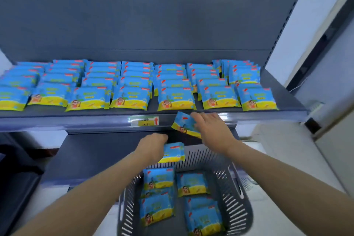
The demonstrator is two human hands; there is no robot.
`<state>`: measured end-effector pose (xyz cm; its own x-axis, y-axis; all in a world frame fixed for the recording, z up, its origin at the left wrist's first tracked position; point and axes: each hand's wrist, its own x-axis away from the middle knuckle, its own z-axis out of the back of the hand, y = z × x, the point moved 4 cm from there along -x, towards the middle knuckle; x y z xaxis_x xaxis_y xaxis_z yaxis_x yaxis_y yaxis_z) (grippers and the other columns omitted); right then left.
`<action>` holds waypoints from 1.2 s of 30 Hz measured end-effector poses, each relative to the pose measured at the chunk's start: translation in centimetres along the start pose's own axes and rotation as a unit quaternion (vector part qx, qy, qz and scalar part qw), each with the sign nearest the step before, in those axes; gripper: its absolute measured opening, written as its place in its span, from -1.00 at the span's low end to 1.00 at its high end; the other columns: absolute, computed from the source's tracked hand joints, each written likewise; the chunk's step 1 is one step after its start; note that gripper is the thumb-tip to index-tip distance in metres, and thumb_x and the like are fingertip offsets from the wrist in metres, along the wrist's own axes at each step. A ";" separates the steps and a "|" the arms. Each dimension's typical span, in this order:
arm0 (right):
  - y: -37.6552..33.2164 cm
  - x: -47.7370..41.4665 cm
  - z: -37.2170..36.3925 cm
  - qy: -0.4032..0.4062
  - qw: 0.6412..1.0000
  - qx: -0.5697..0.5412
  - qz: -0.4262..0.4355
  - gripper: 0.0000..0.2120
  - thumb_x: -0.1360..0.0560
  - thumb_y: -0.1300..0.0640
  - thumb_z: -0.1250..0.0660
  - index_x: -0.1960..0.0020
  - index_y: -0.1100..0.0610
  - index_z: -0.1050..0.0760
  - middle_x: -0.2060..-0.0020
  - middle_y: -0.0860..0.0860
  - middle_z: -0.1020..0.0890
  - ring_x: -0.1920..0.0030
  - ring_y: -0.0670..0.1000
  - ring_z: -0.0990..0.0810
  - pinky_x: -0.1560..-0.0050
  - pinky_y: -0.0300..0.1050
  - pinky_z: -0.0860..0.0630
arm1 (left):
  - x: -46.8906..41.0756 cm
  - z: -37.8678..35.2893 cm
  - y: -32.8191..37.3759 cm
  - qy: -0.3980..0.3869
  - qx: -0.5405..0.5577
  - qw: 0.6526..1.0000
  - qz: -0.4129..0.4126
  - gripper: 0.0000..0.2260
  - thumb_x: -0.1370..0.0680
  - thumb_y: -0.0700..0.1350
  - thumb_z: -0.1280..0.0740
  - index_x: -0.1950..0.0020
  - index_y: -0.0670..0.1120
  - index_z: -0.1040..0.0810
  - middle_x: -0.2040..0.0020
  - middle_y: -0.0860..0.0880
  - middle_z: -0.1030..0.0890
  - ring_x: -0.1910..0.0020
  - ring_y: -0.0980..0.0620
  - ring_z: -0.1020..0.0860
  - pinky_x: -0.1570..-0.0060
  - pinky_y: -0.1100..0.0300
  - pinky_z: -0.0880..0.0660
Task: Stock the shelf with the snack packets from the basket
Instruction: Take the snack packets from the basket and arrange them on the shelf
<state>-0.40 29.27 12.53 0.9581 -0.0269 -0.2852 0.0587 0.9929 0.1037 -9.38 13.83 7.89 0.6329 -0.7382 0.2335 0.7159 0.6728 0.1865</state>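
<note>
Rows of blue-and-yellow snack packets (130, 97) fill the dark shelf (57, 120) from its left end to its right. I count seven columns in view, each overlapping front to back, and at the far right rear a few stand more upright. On the shelf's front rail, near the middle, sits a yellow price tag (145, 121) with a red arrow pointing up; its digits are too blurred for me to read.

Below that rail I see the left hand (153, 144), fingers curled round the left edge of one held packet (173, 152), above the basket's far rim. Just right of it, the right hand (210, 128) grips a tilted packet (184, 124) in front of the rail, under the front row.

Lower down, the grey slotted basket (237, 197) holds more of the same, the loose packets (159, 178) lying flat in two rough stacks, left and right. Each wrapper shows a cartoon figure on its yellow band and a small red mark in an upper corner. I cannot make out the lettering.
</note>
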 end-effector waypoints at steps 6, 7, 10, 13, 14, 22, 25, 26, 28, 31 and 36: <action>1.5 -6.9 5.7 -0.007 1.000 0.015 -0.025 -0.49 -0.51 0.33 -0.20 -0.44 0.18 -0.22 -0.20 0.16 -0.52 -0.12 0.21 -0.53 -0.15 0.01 -0.31 | 1.7 8.1 1.2 0.076 0.025 0.997 0.000 -0.90 -0.51 -0.22 -0.24 -0.02 -0.13 -0.43 0.02 -0.15 -0.54 0.06 -0.18 -0.53 0.21 0.06 -0.42; 1.5 -7.9 5.7 -0.013 1.000 0.016 -0.023 -0.45 -0.50 0.35 -0.19 -0.46 0.17 -0.19 -0.24 0.15 -0.49 -0.16 0.20 -0.51 -0.18 0.00 -0.30 | 2.1 8.9 1.0 0.084 0.028 0.996 0.008 -0.89 -0.51 -0.21 -0.25 -0.03 -0.12 -0.43 0.00 -0.14 -0.56 0.03 -0.18 -0.54 0.20 0.05 -0.44; 0.9 -10.1 4.6 -0.043 0.999 0.022 -0.001 -0.47 -0.49 0.35 -0.17 -0.45 0.16 -0.20 -0.27 0.13 -0.47 -0.21 0.17 -0.48 -0.21 0.00 -0.29 | 2.9 10.9 -0.1 0.112 0.039 0.992 0.035 -0.89 -0.49 -0.20 -0.27 0.08 -0.08 -0.35 0.09 -0.13 -0.53 0.04 -0.19 -0.53 0.20 0.02 -0.45; 0.5 -11.7 2.7 -0.070 0.997 0.018 0.010 -0.50 -0.51 0.32 -0.15 -0.44 0.14 -0.21 -0.27 0.13 -0.47 -0.27 0.15 -0.44 -0.24 -0.02 -0.26 | 3.7 12.5 -2.1 0.153 0.054 0.984 0.078 -0.90 -0.48 -0.22 -0.27 0.05 -0.08 -0.39 0.14 -0.11 -0.50 0.03 -0.21 -0.52 0.24 0.08 -0.36; 0.4 -12.3 2.2 -0.074 0.997 0.007 0.012 -0.49 -0.52 0.29 -0.16 -0.45 0.12 -0.20 -0.28 0.12 -0.46 -0.30 0.14 -0.42 -0.27 -0.02 -0.24 | 3.9 13.1 -2.9 0.166 0.060 0.980 0.092 -0.88 -0.47 -0.23 -0.27 0.03 -0.09 -0.41 0.10 -0.14 -0.53 0.03 -0.22 -0.52 0.22 0.08 -0.37; 0.2 -16.1 -0.9 -0.099 0.994 -0.004 0.037 -0.44 -0.49 0.30 -0.18 -0.46 0.08 -0.19 -0.30 0.08 -0.43 -0.33 0.13 -0.37 -0.26 0.03 -0.26 | 3.1 14.8 -6.4 0.201 0.083 0.963 0.157 -0.84 -0.48 -0.22 -0.32 0.05 -0.05 -0.37 0.00 -0.15 -0.59 0.04 -0.20 -0.51 0.12 0.05 -0.44; 1.1 -17.4 -1.0 -0.080 0.997 0.013 -0.004 -0.46 -0.48 0.27 -0.22 -0.44 0.09 -0.21 -0.28 0.09 -0.43 -0.30 0.14 -0.37 -0.26 0.01 -0.27 | 2.6 15.0 -7.2 0.204 0.080 0.961 0.170 -0.83 -0.50 -0.20 -0.32 -0.06 -0.10 -0.43 -0.05 -0.14 -0.59 0.00 -0.20 -0.52 0.11 0.06 -0.44; 1.3 -17.7 -1.0 -0.074 0.997 0.019 -0.015 -0.48 -0.48 0.26 -0.24 -0.42 0.10 -0.23 -0.26 0.09 -0.43 -0.29 0.14 -0.37 -0.25 0.01 -0.28 | 2.4 15.1 -7.6 0.205 0.075 0.960 0.175 -0.80 -0.50 -0.20 -0.32 -0.10 -0.11 -0.44 -0.06 -0.14 -0.59 -0.01 -0.21 -0.52 0.12 0.08 -0.43; 1.4 -18.0 -1.0 -0.065 0.997 0.026 -0.027 -0.52 -0.48 0.25 -0.25 -0.38 0.12 -0.27 -0.24 0.09 -0.44 -0.25 0.14 -0.37 -0.22 0.00 -0.28 | 1.8 15.4 -8.4 0.211 0.070 0.958 0.183 -0.78 -0.51 -0.20 -0.32 -0.14 -0.10 -0.45 -0.08 -0.13 -0.59 -0.04 -0.20 -0.53 0.13 0.11 -0.40; 1.0 -17.9 -1.1 -0.057 0.998 0.025 -0.020 -0.49 -0.49 0.22 -0.25 -0.41 0.11 -0.24 -0.26 0.09 -0.41 -0.26 0.15 -0.36 -0.21 0.02 -0.27 | 0.3 16.0 -9.6 0.210 0.075 0.959 0.175 -0.78 -0.50 -0.22 -0.32 -0.14 -0.12 -0.46 -0.08 -0.16 -0.60 -0.03 -0.22 -0.53 0.06 0.04 -0.47; 0.4 -16.7 -0.3 -0.057 0.998 -0.004 -0.034 -0.48 -0.53 0.10 -0.24 -0.46 0.08 -0.20 -0.33 0.05 -0.36 -0.34 0.11 -0.30 -0.29 0.01 -0.21 | -2.5 15.3 -11.4 0.150 0.045 0.975 0.156 -0.75 -0.51 -0.19 -0.32 -0.19 -0.11 -0.48 -0.14 -0.17 -0.58 -0.09 -0.23 -0.53 0.00 0.01 -0.48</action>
<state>-16.45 30.16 17.03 0.9777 -0.1065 -0.1812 0.1226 0.9892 0.0799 -23.62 8.78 19.79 0.8831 -0.4691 0.0060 0.4544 0.8586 0.2373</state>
